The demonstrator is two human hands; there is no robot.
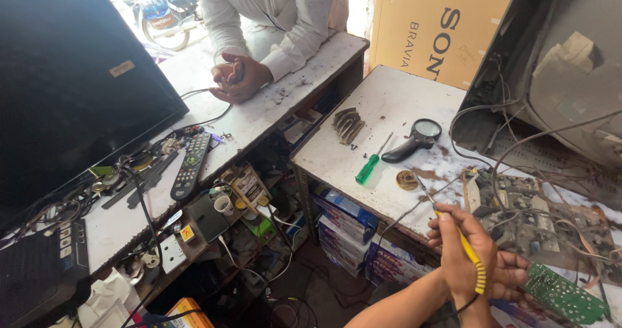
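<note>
Yellow-handled soldering iron (pixel 468 250) is being gripped in the person's right hand (pixel 461 247), fingers closed round the handle, its tip (pixel 421 185) pointing up and left over a small round tin (pixel 407 180) on the white workbench (pixel 382 108). The left hand (pixel 512 276) is sitting just beside and partly behind the right, clamped on the edge of a green circuit board (pixel 565 295) held low at the bench's near corner. The iron's tip is hanging clear of that board; no contact between them is showing, so in my judgement any joint work on it is not yet under way. I cannot tell whether any joints are already made.

A larger chassis board with tangled wires (pixel 531 211) is lying at the bench's right end, below an opened television set (pixel 564 62). A green screwdriver (pixel 370 166) and a black magnifier (pixel 414 140) are resting apart, untouched. Across the counter (pixel 259 114), another person's clasped hands (pixel 234 77) are resting; a remote control (pixel 192 165) is lying nearby.
</note>
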